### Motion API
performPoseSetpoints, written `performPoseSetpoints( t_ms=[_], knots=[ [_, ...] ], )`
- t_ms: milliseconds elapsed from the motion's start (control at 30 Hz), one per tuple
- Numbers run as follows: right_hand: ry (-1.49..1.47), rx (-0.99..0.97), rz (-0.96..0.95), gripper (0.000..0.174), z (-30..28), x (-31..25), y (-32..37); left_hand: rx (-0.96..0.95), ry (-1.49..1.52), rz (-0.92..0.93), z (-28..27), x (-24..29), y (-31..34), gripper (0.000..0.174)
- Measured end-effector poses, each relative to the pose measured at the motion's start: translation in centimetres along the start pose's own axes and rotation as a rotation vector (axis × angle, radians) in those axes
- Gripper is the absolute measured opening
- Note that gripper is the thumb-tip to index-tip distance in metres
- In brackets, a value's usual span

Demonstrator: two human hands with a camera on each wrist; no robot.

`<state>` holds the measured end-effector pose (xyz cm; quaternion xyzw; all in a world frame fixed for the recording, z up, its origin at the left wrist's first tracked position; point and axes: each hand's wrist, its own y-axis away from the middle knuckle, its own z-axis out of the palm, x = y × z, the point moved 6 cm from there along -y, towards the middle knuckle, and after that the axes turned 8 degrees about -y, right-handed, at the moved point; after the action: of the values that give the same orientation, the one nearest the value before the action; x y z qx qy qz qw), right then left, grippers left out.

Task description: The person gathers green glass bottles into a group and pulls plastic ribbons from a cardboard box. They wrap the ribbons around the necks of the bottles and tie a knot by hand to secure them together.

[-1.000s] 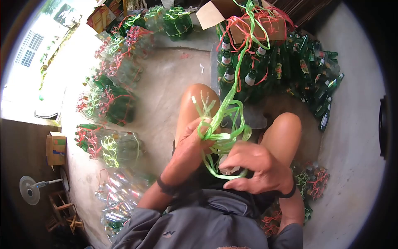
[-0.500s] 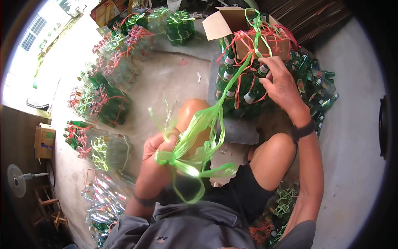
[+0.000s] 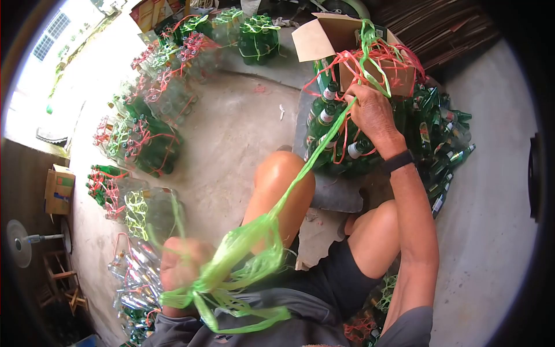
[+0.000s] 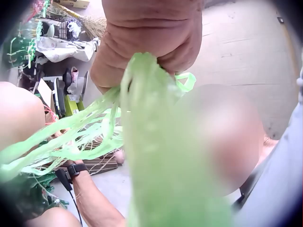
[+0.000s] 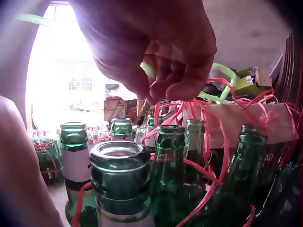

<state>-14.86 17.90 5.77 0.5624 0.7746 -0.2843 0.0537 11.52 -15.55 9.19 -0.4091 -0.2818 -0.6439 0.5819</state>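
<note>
A bundle of green plastic twine [image 3: 245, 240] stretches from the lap up toward the cardboard box [image 3: 378, 81]. My left hand [image 3: 182, 263], blurred low on the left, grips the looped lower end; in the left wrist view the twine [image 4: 156, 118] hangs out of the fist. My right hand [image 3: 373, 115] pinches the upper part of the strand just in front of the box. Beneath that hand, several green glass bottles [image 3: 326, 113] stand with pink twine [image 3: 347, 58] draped over them; the right wrist view shows their open necks [image 5: 120, 151] close below the curled fingers.
More green bottles [image 3: 445, 139] lie piled at the right. Tied bottle bundles [image 3: 147, 147] line the left side, with loose clear bottles [image 3: 141, 274] nearer. A fan [image 3: 23, 240] stands at the far left. The person's bare knees [image 3: 283, 179] rise between the arms.
My right hand has gone from the loops over the lap up to the strand by the box. My left hand has moved down and left with the bundle, and the twine now runs straighter.
</note>
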Motion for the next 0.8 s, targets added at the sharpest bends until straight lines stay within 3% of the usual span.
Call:
performPoseSetpoints(
  t_ms=[33, 67, 100, 233, 367, 400, 433, 500, 567, 633, 700, 767, 800],
  knots=[
    [-0.002, 0.012, 0.013, 0.009, 0.1, 0.5, 0.0, -0.145, 0.065, 0.096, -0.7, 0.5, -0.3, 0.037],
    [-0.002, 0.013, 0.014, 0.009, 0.2, 0.9, 0.1, -0.147, 0.123, 0.292, -2.2, 0.2, 0.2, 0.035],
    [-0.001, 0.019, 0.041, 0.009, 0.1, 1.3, 0.1, 0.085, 0.235, 0.257, -2.3, 0.9, 1.1, 0.031],
    [-0.018, 0.064, 0.069, 0.013, -0.4, 1.8, 0.8, 0.341, 0.139, 0.295, -6.0, 2.6, 1.5, 0.026],
    [0.006, 0.060, 0.071, 0.012, -1.3, 0.1, 2.0, 0.753, -0.013, 0.208, -10.6, 3.2, 0.9, 0.022],
    [0.018, 0.050, 0.057, 0.014, -1.7, -1.0, 2.4, 1.020, -0.339, 0.253, -7.2, 2.9, -0.3, 0.024],
    [0.031, 0.042, 0.044, 0.015, -2.1, -2.1, 2.8, 0.970, -0.200, 0.075, -8.4, 1.6, -1.2, 0.029],
    [0.056, 0.042, 0.030, 0.018, -2.8, -4.3, 3.7, 0.883, -0.266, -0.119, -6.1, 0.2, -2.9, 0.029],
    [0.083, -0.021, 0.028, 0.021, -3.3, -7.2, 4.9, 0.511, -0.214, -0.135, -3.9, -1.5, -5.4, 0.028],
    [0.090, -0.080, 0.008, 0.022, -3.0, -9.2, 6.2, 0.490, -0.248, -0.094, -1.5, -2.8, -7.4, 0.022],
    [0.096, -0.140, -0.014, 0.022, -2.8, -11.3, 7.3, 0.317, -0.132, -0.074, -0.1, -4.6, -9.1, 0.020],
    [0.101, -0.259, -0.012, 0.020, -2.4, -13.4, 8.4, 0.323, -0.251, -0.026, 1.4, -5.6, -10.7, 0.020],
    [0.090, -0.229, -0.044, 0.017, -2.4, -14.4, 8.8, 0.304, -0.237, -0.070, 1.8, -6.4, -11.4, 0.022]
  ],
)
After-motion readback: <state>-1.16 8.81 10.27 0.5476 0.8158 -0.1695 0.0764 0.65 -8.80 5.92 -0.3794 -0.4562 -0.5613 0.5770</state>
